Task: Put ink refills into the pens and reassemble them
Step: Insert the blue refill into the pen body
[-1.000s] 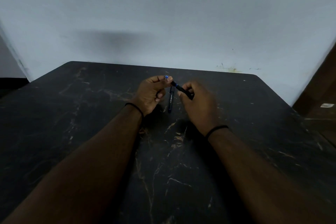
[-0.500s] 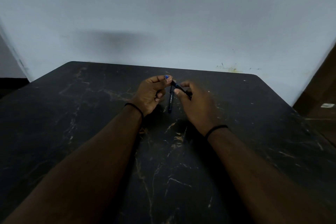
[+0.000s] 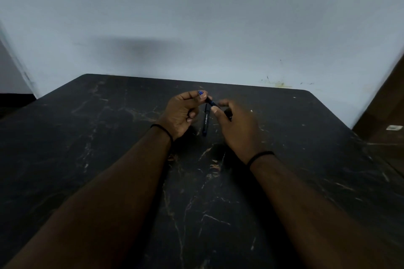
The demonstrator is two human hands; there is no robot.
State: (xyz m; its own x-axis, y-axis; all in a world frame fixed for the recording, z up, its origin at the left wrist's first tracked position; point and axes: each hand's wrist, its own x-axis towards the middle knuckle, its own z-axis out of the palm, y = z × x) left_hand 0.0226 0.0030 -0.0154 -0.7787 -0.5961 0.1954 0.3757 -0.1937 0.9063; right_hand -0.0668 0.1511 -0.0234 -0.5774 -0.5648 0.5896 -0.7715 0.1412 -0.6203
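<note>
Two hands working one pen [image 3: 209,101] above the counter [image 3: 306,159]: left hand [image 3: 182,113] pinching its blue end, right hand [image 3: 235,124] gripping the barrel; spare pen [image 3: 205,121] lying between; misaligned twisting risking slippage

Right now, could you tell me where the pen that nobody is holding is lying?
In the head view, the loose pen lies on the black table near its middle, between the left hand and the right hand.
</note>
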